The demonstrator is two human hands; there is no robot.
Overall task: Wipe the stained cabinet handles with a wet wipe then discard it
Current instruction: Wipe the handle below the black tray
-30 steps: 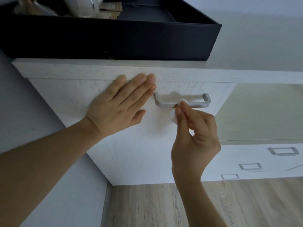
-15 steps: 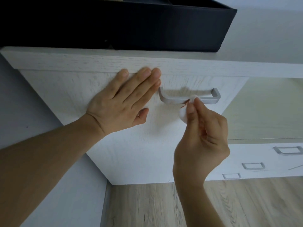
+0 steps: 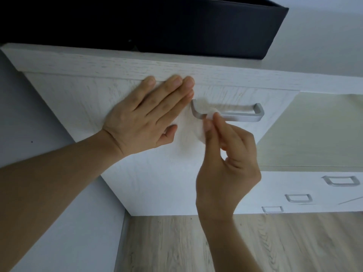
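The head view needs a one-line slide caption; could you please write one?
Right hand pinches a wet wipe against the metal handle while the left hand rests flat on the drawer front.

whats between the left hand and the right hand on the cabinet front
In the head view, the left end of the metal handle and the white wipe, pinched by the right hand, lie between it and the flat left hand.
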